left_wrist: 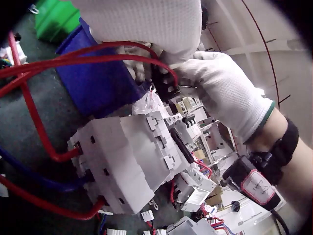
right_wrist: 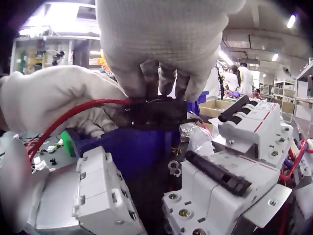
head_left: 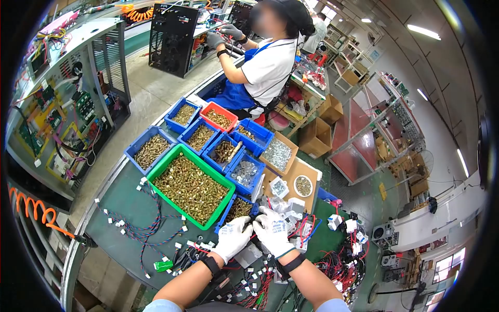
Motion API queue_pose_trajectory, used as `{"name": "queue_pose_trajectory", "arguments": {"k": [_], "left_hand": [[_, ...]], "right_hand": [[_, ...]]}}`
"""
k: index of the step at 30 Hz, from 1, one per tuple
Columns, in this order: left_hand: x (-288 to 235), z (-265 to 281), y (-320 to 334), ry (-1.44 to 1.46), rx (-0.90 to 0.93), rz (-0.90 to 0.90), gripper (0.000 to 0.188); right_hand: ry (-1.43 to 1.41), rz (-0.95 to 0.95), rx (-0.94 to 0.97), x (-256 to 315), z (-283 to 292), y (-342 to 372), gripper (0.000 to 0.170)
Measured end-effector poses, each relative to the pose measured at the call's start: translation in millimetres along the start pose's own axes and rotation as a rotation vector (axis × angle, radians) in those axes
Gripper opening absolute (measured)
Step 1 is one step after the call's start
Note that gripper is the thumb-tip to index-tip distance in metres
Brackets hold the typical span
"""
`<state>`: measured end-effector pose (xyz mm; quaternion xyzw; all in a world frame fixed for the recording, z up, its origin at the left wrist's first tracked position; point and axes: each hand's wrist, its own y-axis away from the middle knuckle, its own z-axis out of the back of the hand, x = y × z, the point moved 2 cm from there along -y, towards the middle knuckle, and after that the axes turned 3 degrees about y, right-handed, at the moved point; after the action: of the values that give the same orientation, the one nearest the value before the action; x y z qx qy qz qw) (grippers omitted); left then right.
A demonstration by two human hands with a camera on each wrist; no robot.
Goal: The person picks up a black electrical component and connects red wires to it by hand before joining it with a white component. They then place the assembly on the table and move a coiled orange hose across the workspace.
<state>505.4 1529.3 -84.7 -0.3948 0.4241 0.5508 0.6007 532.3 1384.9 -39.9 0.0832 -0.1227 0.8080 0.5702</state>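
Close together over the front of the bench are my white-gloved left hand (head_left: 234, 238) and right hand (head_left: 273, 232). Between them is a black rectangular part (right_wrist: 159, 113) with red wires (left_wrist: 115, 58) running into it. My right hand's fingers (right_wrist: 183, 85) grip its top from above. At the part's other end, beside the wires, my left hand (right_wrist: 61, 93) holds on with curled fingers. A blue bin (right_wrist: 132, 152) stands just behind and below the part. White circuit breakers (right_wrist: 217, 188) with black toggle bars lie beneath the hands, one three-pole breaker (left_wrist: 122, 166) wired in red and blue.
A green bin (head_left: 193, 152) of brass-coloured screws stands ahead, with several blue bins (head_left: 150, 130) and a red bin (head_left: 218, 126) around it. Wire harnesses (head_left: 150, 223) lie on the left, tangled red wires (head_left: 332, 268) on the right. Another person (head_left: 265, 62) works beyond the bins.
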Motion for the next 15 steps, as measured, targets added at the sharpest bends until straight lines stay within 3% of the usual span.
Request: {"name": "queue_pose_trajectory", "arguments": {"k": [3, 6, 15], "left_hand": [[-0.3, 0.2, 0.4, -0.014, -0.01, -0.018, 0.032], [-4.3, 2.5, 0.6, -0.015, 0.042, 0.022, 0.035], [0.1, -0.9, 2.9, 0.004, -0.007, -0.003, 0.033]], "right_hand": [[-0.029, 0.051, -0.047, 4.6, 2.9, 0.9, 0.02], [0.116, 0.151, -0.011, 9.8, 13.7, 0.1, 0.021], [-0.119, 0.227, 0.243, -18.3, 11.7, 2.3, 0.03]]}}
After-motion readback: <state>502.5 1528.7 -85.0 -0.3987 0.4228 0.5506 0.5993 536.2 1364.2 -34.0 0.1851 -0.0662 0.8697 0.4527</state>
